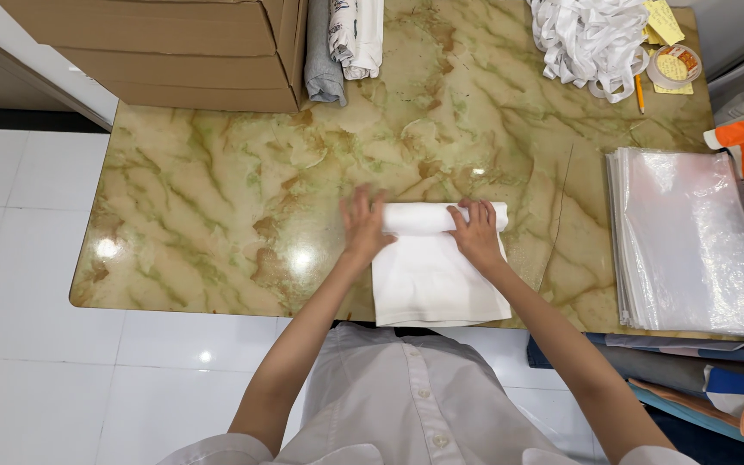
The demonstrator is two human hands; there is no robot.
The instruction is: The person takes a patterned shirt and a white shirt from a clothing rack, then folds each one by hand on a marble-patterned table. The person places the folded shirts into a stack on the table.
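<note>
A white cloth (435, 280) lies flat on the green-and-brown marble table (217, 198), near its front edge. Its far end is rolled into a thick tube. My left hand (365, 226) presses on the left end of that roll, fingers spread and a little blurred. My right hand (478, 231) grips the right part of the roll from above, fingers curled over it. The unrolled part of the cloth stretches toward me between my forearms.
A stack of clear plastic bags (691, 241) lies at the right. Cardboard boxes (174, 47) and folded cloths (342, 43) stand at the back. White ribbon bundle (587, 39), tape roll (673, 65), pencil and yellow notes sit at the back right. Coloured fabrics (734, 387) are piled lower right.
</note>
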